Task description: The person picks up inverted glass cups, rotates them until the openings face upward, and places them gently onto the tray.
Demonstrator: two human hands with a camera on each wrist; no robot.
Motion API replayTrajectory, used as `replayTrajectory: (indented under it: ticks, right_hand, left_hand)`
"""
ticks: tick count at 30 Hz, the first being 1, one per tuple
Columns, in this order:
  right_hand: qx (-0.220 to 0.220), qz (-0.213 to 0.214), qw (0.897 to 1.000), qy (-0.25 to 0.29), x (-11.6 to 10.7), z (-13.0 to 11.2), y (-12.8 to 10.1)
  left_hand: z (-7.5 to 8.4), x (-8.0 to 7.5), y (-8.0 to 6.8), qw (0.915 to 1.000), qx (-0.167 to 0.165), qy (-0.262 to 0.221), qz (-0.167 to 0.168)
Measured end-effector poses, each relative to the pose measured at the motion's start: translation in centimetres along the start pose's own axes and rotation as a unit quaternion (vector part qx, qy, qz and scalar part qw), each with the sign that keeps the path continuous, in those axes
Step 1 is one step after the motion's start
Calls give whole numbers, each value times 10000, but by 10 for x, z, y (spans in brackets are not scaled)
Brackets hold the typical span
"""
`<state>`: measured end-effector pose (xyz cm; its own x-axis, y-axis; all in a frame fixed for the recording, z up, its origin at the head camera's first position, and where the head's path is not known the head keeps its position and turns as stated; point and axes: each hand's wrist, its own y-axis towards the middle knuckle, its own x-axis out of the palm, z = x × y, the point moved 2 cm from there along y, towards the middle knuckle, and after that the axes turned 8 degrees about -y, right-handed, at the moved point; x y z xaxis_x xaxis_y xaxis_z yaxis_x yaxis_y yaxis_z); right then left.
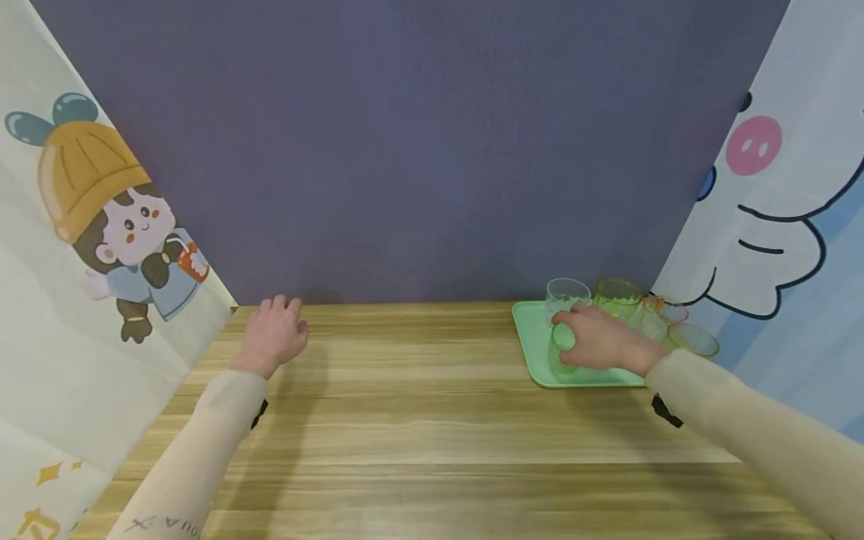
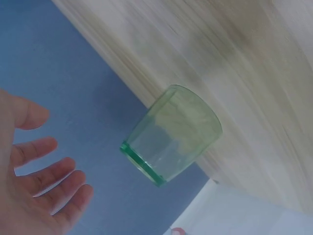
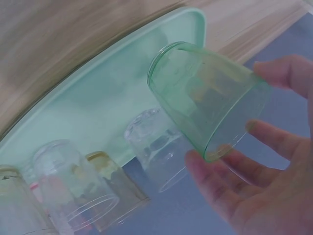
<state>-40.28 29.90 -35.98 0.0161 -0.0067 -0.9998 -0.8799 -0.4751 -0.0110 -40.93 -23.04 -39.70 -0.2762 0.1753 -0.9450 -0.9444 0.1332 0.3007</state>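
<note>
At the right, my right hand (image 1: 603, 341) holds a clear green cup (image 3: 205, 93) by its rim. The thumb lies on one side of the rim and the fingers on the other. The cup's base overlaps the mint-green tray (image 3: 88, 88) in the right wrist view. My left hand (image 1: 271, 336) is over the far left of the table, fingers loosely bent with nothing between them. Beside it in the left wrist view, a second green cup (image 2: 171, 134) stands mouth down near the table's far edge. In the head view this cup is hidden.
Several other cups crowd the tray: a clear cup (image 1: 563, 292), a yellow-green cup (image 1: 617, 292), an amber-rimmed cup (image 1: 695, 341). A dark blue-grey panel (image 1: 432, 150) rises behind the wooden table (image 1: 432, 420). Printed curtains hang on both sides.
</note>
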Motion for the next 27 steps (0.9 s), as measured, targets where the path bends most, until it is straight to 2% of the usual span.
replayTrajectory:
  ticks: [12, 19, 27]
  right_hand:
    - [118, -47, 9999, -34, 1, 23, 8]
    - [79, -169, 9998, 108, 0, 54, 30]
    - [-67, -88, 9999, 36, -5, 87, 56]
  left_hand:
    - [-10, 2, 5, 9987, -453, -106, -216]
    - [-15, 10, 9, 9960, -828, -234, -238]
    - [-15, 17, 16, 9911, -1248, -324, -327]
